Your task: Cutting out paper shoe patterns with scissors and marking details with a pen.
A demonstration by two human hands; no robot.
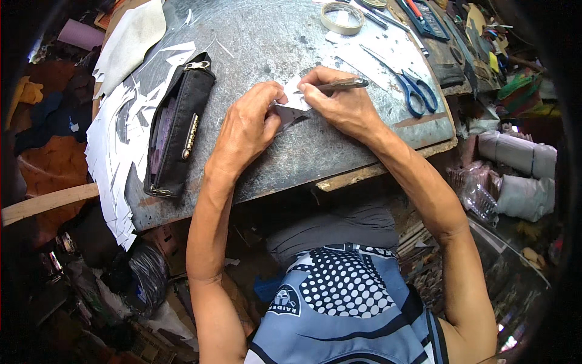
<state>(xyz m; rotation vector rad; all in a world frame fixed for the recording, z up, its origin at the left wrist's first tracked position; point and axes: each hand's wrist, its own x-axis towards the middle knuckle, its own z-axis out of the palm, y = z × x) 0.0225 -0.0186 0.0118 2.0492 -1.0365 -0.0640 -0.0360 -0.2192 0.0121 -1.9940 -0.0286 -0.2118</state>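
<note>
At the middle of the tabletop, a small white paper piece is resting between the person's two hands, and the places here are running clockwise around it, with twelve o'clock pointing away from the person. At eight o'clock, the left hand is pinching the paper's near edge between thumb and fingers. At three o'clock, the right hand is holding a dark pen-like tool, its end pointing toward three o'clock, while the fingertips are meeting the paper; the tool's other end is hiding behind the fingers. At nine o'clock, a black zippered pouch is lying open along its outer side, showing purplish contents. Beyond it, white paper scraps are spreading over the edge, and an off-white sheet is lying at ten o'clock. At one o'clock, a tape roll is lying flat. At three o'clock, blue-handled scissors are lying well apart from the right hand. Between three and four o'clock, plastic-wrapped bundles are sitting off the tabletop.
</note>
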